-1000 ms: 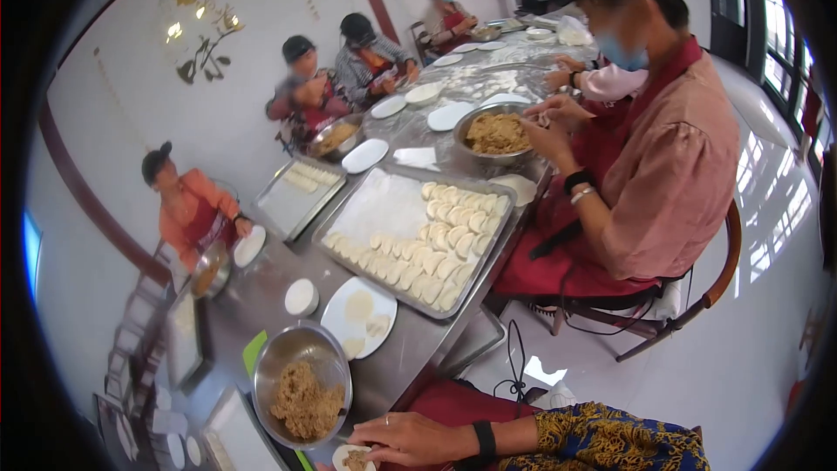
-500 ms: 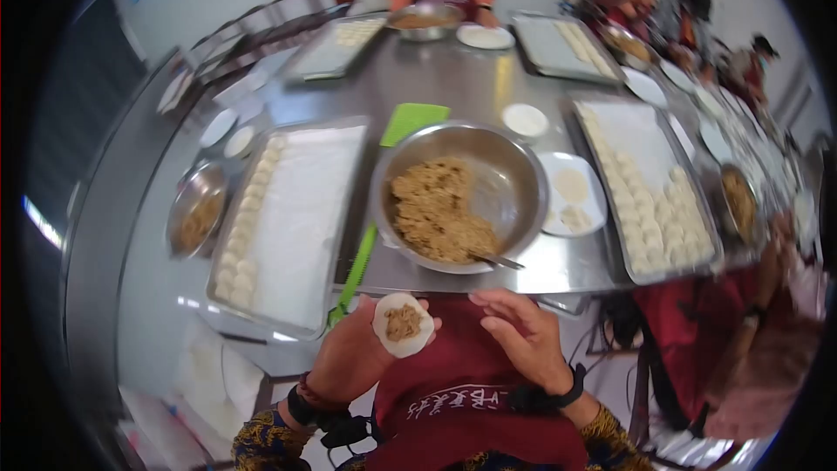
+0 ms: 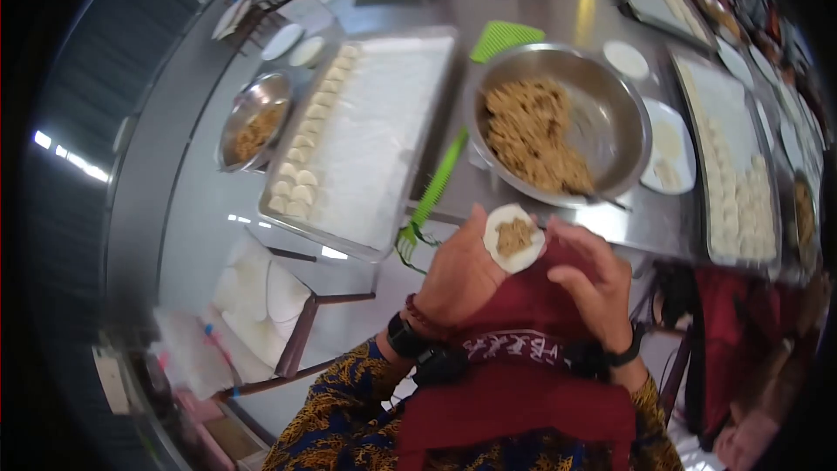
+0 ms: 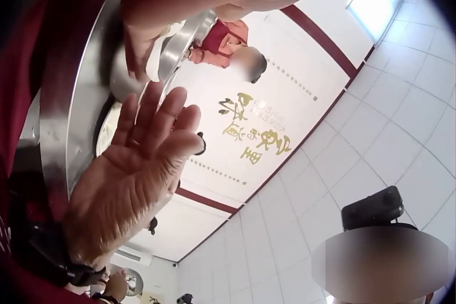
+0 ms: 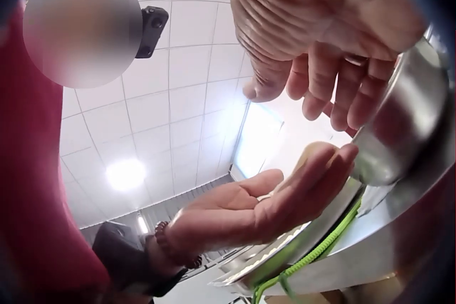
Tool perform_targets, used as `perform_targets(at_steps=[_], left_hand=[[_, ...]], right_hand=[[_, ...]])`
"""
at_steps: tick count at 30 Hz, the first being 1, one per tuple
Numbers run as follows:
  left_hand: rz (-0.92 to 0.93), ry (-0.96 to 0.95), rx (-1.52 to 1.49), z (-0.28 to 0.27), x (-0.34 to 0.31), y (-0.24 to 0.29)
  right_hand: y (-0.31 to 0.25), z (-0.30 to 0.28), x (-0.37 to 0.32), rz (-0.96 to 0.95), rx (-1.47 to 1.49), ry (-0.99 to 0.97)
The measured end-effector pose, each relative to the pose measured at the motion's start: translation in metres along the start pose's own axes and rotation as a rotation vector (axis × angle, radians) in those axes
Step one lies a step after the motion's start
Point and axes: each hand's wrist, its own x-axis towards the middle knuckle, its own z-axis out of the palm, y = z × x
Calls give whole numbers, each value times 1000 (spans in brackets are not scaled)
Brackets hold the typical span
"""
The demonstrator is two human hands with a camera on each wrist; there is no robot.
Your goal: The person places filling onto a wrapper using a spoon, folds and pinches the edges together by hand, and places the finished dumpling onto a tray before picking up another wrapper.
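Observation:
Across the fingers of my left hand (image 3: 458, 272) lies a round white dumpling wrapper (image 3: 526, 262), topped with a small mound of brown filling (image 3: 513, 236). In the right wrist view this hand's palm faces up, the thumb standing off from the fingers. My right hand (image 3: 602, 286) hovers just right of the wrapper, fingers loosely bent and holding nothing. Beyond both hands stands a large steel bowl (image 3: 621, 113) of filling, with a utensil handle (image 3: 610, 202) over its near rim.
A lined tray (image 3: 384, 122) with a row of dumplings (image 3: 301, 179) is at left, beside a smaller bowl (image 3: 277, 92). A green strap (image 3: 440, 176) hangs over the table edge. Right of the big bowl are a white plate (image 3: 680, 135) with wrappers and another dumpling tray (image 3: 741, 209).
The head view has swung from the neighbouring person and tray round to my own hands. Since half a second ago, the right hand has come closer to the filled wrapper, which stays on the left hand.

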Motion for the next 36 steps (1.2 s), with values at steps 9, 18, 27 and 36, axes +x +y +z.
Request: perform_targets(at_steps=[9,18,27,36], left_hand=[[-56,-22,68,9,1,-6],[-64,32,55,9,6,-12],[47,-99,520,11,1,-17],[39,-28,708,9,-4,-25]], right_hand=[[25,-13,-2,-114,-166,-59],[32,-12,4,-173,-169,-105],[28,-6,6,-128,-100,-54],[23,4,2,48,76,44]])
